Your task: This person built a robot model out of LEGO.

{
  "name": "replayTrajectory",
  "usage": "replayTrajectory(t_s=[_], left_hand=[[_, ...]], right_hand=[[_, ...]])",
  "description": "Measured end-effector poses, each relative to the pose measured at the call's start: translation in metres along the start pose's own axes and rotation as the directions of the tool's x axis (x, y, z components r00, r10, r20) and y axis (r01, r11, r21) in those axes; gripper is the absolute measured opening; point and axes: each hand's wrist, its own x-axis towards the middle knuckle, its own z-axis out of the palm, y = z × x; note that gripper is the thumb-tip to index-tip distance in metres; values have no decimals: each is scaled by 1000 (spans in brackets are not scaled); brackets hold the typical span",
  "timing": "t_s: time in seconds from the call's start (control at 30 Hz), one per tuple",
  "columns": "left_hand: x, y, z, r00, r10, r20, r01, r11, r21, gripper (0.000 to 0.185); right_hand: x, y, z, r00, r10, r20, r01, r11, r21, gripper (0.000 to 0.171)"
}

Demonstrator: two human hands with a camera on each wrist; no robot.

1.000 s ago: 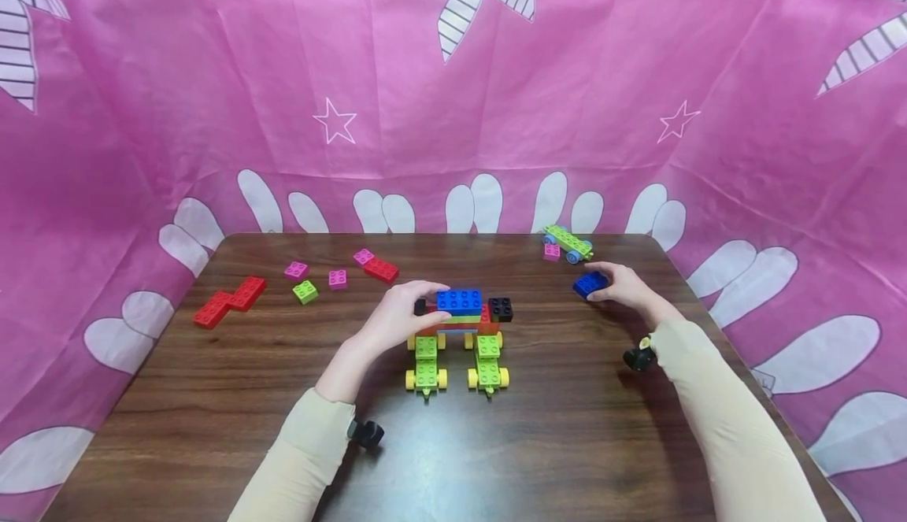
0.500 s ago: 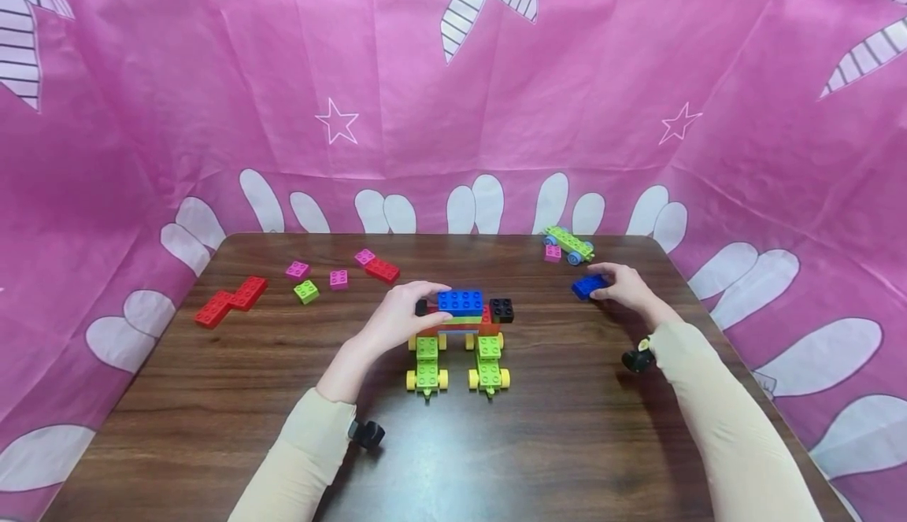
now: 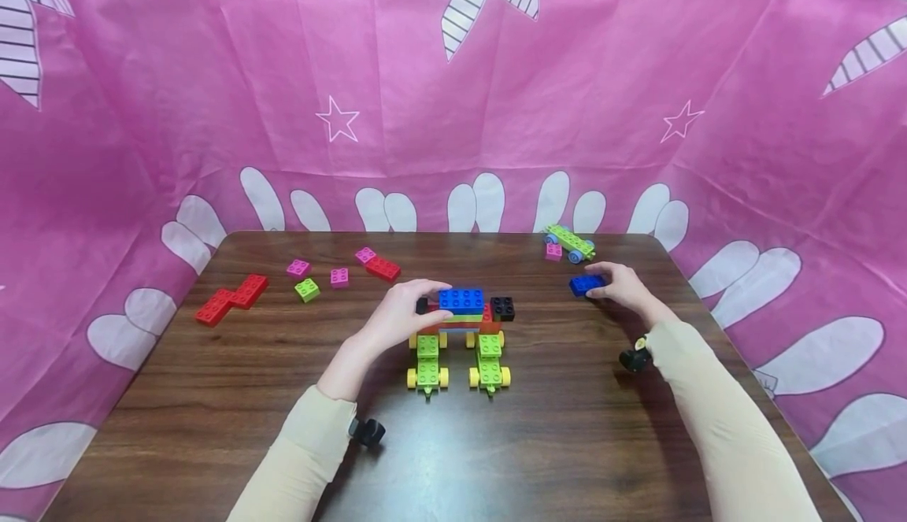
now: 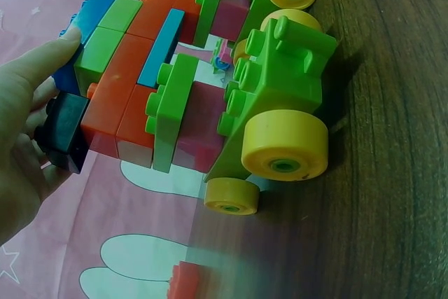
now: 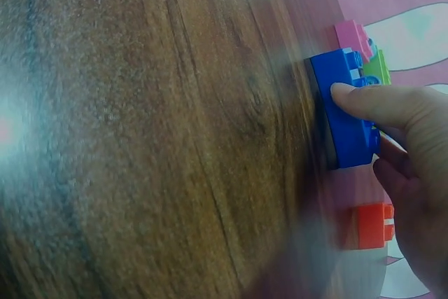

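Note:
A brick build (image 3: 464, 325) stands mid-table: two green wheeled bases (image 3: 427, 363) with yellow wheels carry red, green and blue bricks and a black brick (image 3: 502, 307) at the right end. My left hand (image 3: 400, 319) grips the build's left end, thumb on the blue top brick (image 4: 84, 26) and fingers around a black brick (image 4: 63, 131). My right hand (image 3: 623, 286) pinches a loose blue brick (image 3: 585, 283) at the table's right, held slightly off the wood (image 5: 346, 113).
A green wheeled base (image 3: 569, 243) and a pink brick (image 3: 553, 251) lie at the back right. Red bricks (image 3: 232, 298), a red brick (image 3: 383, 269), pink bricks (image 3: 338, 277) and a green brick (image 3: 307, 290) lie at the back left. Pink cloth surrounds the table (image 3: 212, 396).
My right hand has lifted the blue brick a little and shifted it slightly left. The left hand stays on the build.

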Motion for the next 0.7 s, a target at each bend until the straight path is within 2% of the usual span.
replayTrajectory(t_s=[0.37, 0.7], left_hand=[[1, -1, 0, 1000, 4, 2, -4, 1000, 3, 47], [0, 0, 1, 1000, 27, -10, -27, 1000, 12, 46]], right_hand=[[3, -4, 2, 999, -28, 34, 30, 997, -64, 47], [5, 0, 3, 999, -42, 11, 42, 996, -84, 44]])
